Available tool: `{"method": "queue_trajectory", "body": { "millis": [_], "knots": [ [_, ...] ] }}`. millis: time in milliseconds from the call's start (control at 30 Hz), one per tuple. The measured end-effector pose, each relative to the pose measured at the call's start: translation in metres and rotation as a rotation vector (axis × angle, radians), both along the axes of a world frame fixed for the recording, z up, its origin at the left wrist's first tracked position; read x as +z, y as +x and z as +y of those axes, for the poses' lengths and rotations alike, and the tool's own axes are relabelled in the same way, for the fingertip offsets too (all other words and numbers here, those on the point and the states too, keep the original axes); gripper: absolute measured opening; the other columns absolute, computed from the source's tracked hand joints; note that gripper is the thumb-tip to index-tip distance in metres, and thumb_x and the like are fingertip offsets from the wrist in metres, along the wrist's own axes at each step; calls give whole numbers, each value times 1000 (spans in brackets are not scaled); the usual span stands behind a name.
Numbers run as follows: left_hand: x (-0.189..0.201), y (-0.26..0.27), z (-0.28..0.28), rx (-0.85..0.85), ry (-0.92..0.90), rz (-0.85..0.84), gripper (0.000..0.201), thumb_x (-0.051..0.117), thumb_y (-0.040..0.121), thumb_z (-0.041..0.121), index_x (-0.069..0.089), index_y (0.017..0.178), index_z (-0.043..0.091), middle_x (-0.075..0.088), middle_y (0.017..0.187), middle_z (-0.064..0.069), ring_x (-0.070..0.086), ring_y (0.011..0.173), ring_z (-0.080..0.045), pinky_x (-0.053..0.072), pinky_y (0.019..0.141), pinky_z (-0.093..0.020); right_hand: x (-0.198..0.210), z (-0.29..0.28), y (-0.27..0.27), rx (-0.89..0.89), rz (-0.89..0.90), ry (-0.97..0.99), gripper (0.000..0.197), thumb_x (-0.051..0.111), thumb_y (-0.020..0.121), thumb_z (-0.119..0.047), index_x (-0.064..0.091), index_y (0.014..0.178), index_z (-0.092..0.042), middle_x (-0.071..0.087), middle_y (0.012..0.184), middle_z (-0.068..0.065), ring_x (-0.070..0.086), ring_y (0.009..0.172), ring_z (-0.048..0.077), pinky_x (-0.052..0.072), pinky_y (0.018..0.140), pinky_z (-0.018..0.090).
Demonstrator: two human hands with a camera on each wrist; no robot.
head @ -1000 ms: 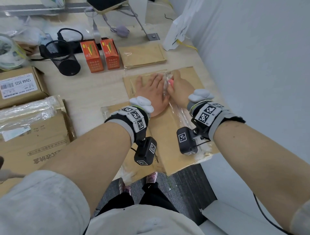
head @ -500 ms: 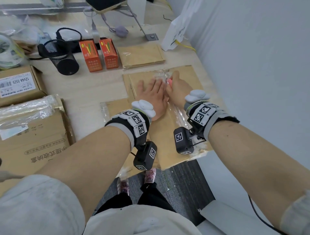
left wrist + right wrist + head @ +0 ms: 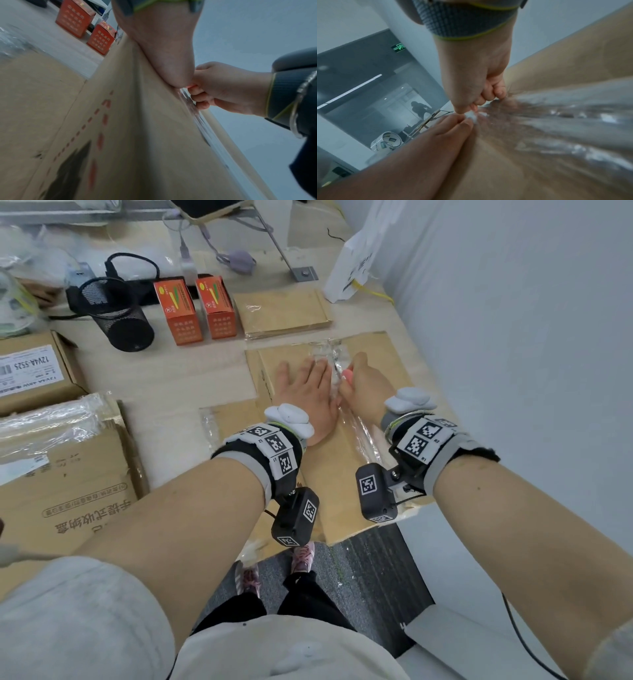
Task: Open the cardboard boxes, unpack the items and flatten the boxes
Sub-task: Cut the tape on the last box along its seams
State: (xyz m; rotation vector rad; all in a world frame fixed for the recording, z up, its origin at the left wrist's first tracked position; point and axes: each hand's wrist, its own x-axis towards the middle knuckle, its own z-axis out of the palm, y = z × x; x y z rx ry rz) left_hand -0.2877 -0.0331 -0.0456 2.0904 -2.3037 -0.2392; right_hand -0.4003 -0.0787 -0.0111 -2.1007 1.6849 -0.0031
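Since a second ago: your right hand (image 3: 364, 386) advances, gripping the pink cutter (image 3: 346, 377) along the tape (image 3: 356, 433).
Left hand (image 3: 306, 395): flat, pinning the flattened box (image 3: 383, 354).
Meaning: seam nearly slit.

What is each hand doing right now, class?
Left hand: open, fingers straight, pressing flat on the cardboard box.
Right hand: closed, gripping a small pink tool at the clear tape.
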Motion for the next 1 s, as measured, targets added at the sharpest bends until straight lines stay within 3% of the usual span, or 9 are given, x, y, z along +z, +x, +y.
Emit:
{"method": "queue_trajectory", "body": {
  "millis": [100,300,667,767,867,1000],
  "knots": [
    [-1,0,1,-4,-7,25,60,21,100,39,14,153,12,14,160,-2,7,148,-20,3,116,-55,0,4,-5,7,-19,-34,19,41,98,-17,36,109,-3,54,82,12,51,71,29,32,60,33],
    [-2,3,0,52,-36,32,59,23,100,40,15,153,15,12,161,-5,6,148,-28,-6,111,-66,2,10,-6,4,-25,-61,22,38,99,-19,37,112,0,55,80,12,51,69,29,32,59,33],
    [-2,4,0,42,-32,57,57,19,100,42,13,153,23,11,161,-4,7,148,-28,-5,111,-67,8,15,-12,-58,-107,22,24,45,97,-19,39,112,-2,54,88,9,51,76,25,34,62,31],
    [-1,5,-3,56,-26,68,62,25,95,42,19,152,19,23,157,-2,19,144,-26,4,111,-67,12,10,-16,-112,-164,8,17,50,93,-20,41,102,-9,54,89,7,49,76,22,31,60,30],
    [-4,9,-10,53,-69,71,73,20,83,44,29,148,13,43,141,-3,37,129,-27,20,105,-63,17,6,-14,-143,-222,-90,22,51,92,-21,47,108,-6,53,92,2,47,78,19,28,62,26],
    [-1,8,-13,23,-102,66,69,23,84,45,35,144,12,42,137,-5,36,126,-29,23,103,-55,21,-5,-1,-179,-315,-208,27,46,97,-24,45,115,-4,52,87,-3,48,79,18,28,63,23]
  ]
}}
